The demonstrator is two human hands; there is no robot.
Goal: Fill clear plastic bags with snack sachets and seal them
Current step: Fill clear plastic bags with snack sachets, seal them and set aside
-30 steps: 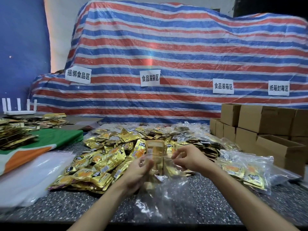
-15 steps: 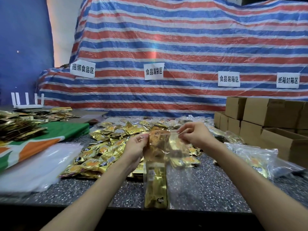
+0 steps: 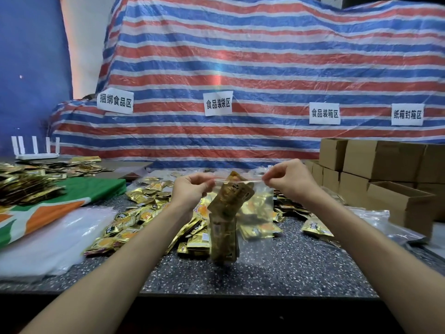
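A clear plastic bag (image 3: 258, 213) hangs upright above the speckled table (image 3: 277, 268), held taut by its top strip. My left hand (image 3: 190, 189) pinches the strip's left end and my right hand (image 3: 287, 180) pinches its right end. Inside the bag sit golden snack sachets (image 3: 226, 225), stacked along its left side, one poking up near the strip. Behind and to the left of the bag lies a loose pile of golden sachets (image 3: 144, 213).
A stack of clear plastic sheets (image 3: 55, 239) lies at the left, beside a green and orange cloth (image 3: 60, 201). Cardboard boxes (image 3: 385, 179) stand at the right, with filled bags (image 3: 370, 218) before them. A striped tarp (image 3: 240, 80) with paper labels rises behind.
The bag has been lifted off the table and hangs free. Both hands have risen and moved apart, stretching the top strip between them.
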